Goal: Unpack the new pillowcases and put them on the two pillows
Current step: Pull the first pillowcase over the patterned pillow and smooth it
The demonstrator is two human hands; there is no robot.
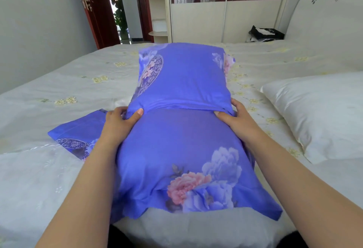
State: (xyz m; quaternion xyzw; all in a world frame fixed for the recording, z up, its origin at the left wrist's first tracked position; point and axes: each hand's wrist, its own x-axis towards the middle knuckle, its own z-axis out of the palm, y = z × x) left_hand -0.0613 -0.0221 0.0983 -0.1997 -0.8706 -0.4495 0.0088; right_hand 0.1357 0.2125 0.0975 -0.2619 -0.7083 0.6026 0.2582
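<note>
A pillow inside a blue floral pillowcase (182,139) lies lengthwise on the bed in front of me. Across its middle runs the hem of the case's overlapping flap. My left hand (119,121) pinches that hem at the left side, thumb on top. My right hand (235,118) grips the hem at the right side, fingers tucked under the fabric. A second blue floral pillowcase (78,135) lies flat on the bed to the left, partly under my left arm. A bare white pillow (318,114) rests on the bed at the right.
The bed (59,90) has a pale sheet with small yellow flowers. A black and white bag (265,34) sits at the far side near the headboard (324,11). Behind stand a wardrobe (216,11) and an open red door (94,7).
</note>
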